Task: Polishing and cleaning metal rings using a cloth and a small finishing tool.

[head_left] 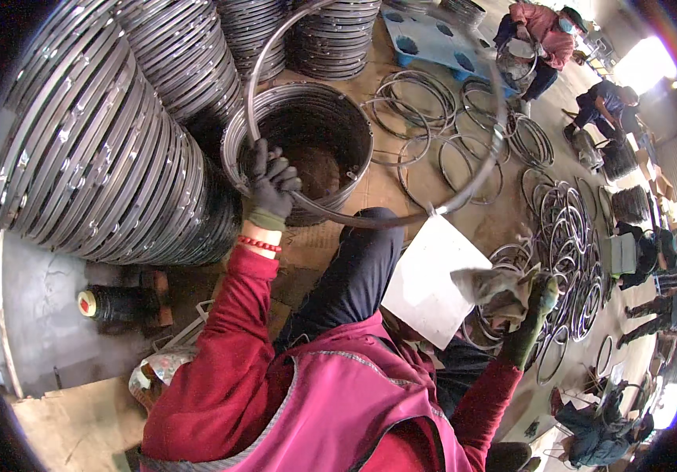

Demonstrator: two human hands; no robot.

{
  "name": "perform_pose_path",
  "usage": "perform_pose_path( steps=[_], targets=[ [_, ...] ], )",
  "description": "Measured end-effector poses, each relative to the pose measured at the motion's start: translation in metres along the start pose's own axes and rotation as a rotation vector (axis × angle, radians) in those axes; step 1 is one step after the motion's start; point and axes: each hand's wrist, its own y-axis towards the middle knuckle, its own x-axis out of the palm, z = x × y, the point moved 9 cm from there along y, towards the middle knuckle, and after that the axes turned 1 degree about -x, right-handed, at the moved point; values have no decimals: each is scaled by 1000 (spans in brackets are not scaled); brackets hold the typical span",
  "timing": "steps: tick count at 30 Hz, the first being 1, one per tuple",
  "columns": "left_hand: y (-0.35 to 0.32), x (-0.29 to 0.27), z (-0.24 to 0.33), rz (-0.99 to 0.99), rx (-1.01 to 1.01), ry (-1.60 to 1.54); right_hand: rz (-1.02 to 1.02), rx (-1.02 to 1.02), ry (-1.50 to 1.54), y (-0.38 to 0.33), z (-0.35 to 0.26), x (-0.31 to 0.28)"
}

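Observation:
My left hand (274,182), in a dark glove, is closed round the rim of a large grey metal ring (390,223). The ring is held up in front of me, tilted over a round stack of rings (299,98). My right hand (541,299), also gloved, grips a crumpled brownish-grey cloth (500,291). The cloth is to the right of a flat white panel (438,279), apart from the ring. The panel sits over my lap, and the ring's lower edge passes its top corner.
Tall stacks of rings (90,149) stand at the left and back. Loose rings lie in a heap (567,244) on the right and scattered on the floor beyond. A blue plastic pallet (425,43) is at the back. Co-workers (543,35) sit along the far right.

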Motion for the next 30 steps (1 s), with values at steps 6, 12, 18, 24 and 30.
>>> perform_pose_path(
  steps=[6, 12, 18, 24, 30],
  targets=[
    [14, -91, 45, 68, 76, -258, -41, 418, -477, -100, 95, -51],
    [21, -149, 56, 303, 204, -215, -5, 700, -437, -172, 78, -65],
    [26, -157, 54, 428, 264, -29, 2, 695, -379, -159, 65, -48],
    [31, -174, 48, 523, 275, 12, 12, 703, -331, -162, 65, -40],
    [35, -193, 44, 559, 286, 29, 47, 576, -194, -129, 66, -21]
  ],
)
